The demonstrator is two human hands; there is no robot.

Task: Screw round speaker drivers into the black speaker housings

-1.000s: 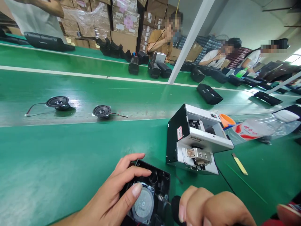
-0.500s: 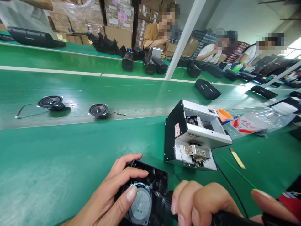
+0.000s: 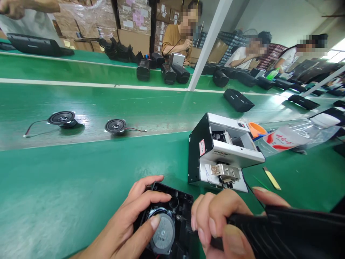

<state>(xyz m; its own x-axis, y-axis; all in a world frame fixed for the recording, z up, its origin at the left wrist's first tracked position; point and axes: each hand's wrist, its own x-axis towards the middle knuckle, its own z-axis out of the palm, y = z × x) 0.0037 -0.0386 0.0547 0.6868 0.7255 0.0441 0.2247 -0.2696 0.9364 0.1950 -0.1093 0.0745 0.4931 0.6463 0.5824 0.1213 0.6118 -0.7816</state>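
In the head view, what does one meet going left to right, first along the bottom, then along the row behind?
Bottom: left hand → fitted speaker in its housing → right hand → tool handle.
Behind: first loose speaker → second loose speaker → machine → bottle.

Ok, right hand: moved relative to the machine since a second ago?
Yes: against the silver-and-black machine, the right hand has shifted up and left in the picture, nearer the machine's base.

The right edge cuts off the black tool (image 3: 299,230); the bottom edge crops the black housing (image 3: 180,237), partly hidden by the left fingers (image 3: 152,198).
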